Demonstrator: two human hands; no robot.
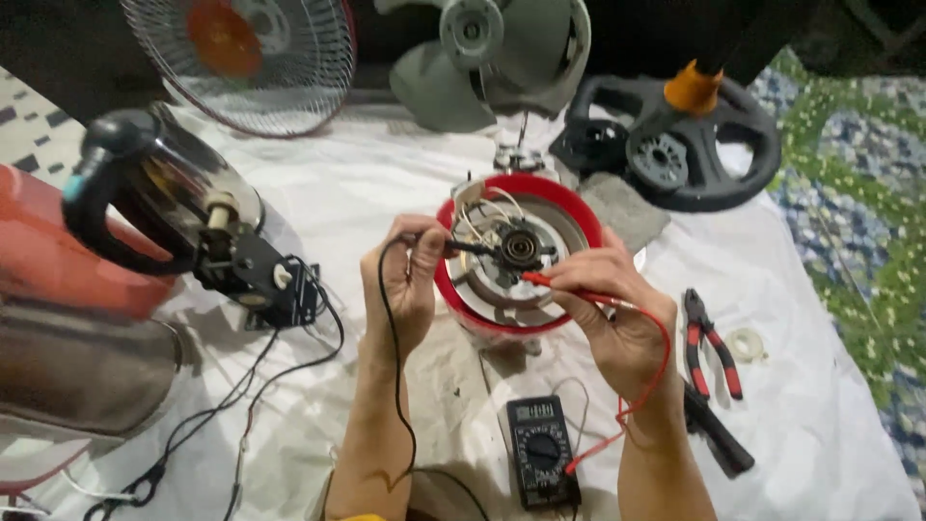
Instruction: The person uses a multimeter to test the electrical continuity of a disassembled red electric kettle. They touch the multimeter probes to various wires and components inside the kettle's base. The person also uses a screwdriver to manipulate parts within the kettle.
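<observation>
Left hand (405,280) pinches black probe (468,246), right hand (617,314) pinches red probe (569,287); both tips touch the hub of the red-rimmed round appliance base (516,253) lying between the hands on the white cloth (367,183). Multimeter (542,451) lies below, between the forearms. Red-handled pliers (712,342) just right of right hand. Steel kettle (169,198) well left.
</observation>
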